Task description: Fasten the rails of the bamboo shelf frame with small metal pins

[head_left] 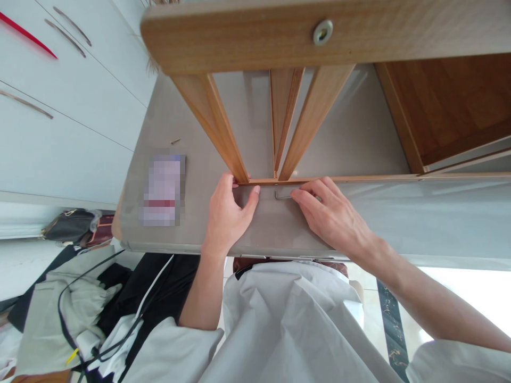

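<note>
A wooden frame point(239, 42) with a broad top bar and several slats stands on the grey table in front of me. My left hand point(229, 210) is at the foot of its left slat, with fingers behind the thin lower rail point(311, 180) and the thumb on the near side. In my right hand point(329, 210), a small L-shaped hex key point(282, 197) is pinched between thumb and fingers. The key's bent end points toward the lower rail, just below a slat's foot; whether it touches a bolt I cannot tell. A bolt head point(322, 33) shows in the top bar.
A blurred-out packet point(163, 190) and a small screw point(175, 141) lie on the table point(191, 234) to the left. White cabinets point(72, 133) stand beyond. Clothes point(75, 303) and cables are piled at lower left. A brown wooden panel point(467, 101) is at right.
</note>
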Motion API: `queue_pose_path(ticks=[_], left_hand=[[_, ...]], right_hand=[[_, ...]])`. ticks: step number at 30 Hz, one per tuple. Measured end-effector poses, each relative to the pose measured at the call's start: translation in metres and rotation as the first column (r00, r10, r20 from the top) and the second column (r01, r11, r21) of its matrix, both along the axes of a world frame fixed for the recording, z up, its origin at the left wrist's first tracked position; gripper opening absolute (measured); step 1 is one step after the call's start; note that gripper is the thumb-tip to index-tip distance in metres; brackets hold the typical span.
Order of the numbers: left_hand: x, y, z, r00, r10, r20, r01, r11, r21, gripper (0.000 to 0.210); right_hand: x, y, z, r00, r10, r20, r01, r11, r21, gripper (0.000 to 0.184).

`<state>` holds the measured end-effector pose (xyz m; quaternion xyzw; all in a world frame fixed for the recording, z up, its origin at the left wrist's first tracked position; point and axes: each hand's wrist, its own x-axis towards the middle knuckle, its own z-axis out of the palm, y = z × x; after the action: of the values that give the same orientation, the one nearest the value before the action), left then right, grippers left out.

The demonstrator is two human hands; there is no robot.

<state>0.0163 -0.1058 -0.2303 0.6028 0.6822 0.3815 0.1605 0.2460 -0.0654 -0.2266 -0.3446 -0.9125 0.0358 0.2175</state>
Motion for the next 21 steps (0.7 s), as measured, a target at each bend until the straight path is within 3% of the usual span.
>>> queue_pose_path(ticks=[8,21], left_hand=[[-0.0004,-0.0002,0.0001,1.0,-0.001,0.007,0.001,1.0,0.005,0.027],[-0.0003,-0.0001,0.0008,1.0,0.005,0.01,-0.005,1.0,-0.005,0.028]], right_hand=[[-0.0044,0.0031,0.0021,0.999,0.018,-0.039,-0.013,0.994,0.107,0.03],[-0.0094,-0.0002,0.009,1.0,0.012,-0.019,-0.01,0.994,0.109,0.033]])
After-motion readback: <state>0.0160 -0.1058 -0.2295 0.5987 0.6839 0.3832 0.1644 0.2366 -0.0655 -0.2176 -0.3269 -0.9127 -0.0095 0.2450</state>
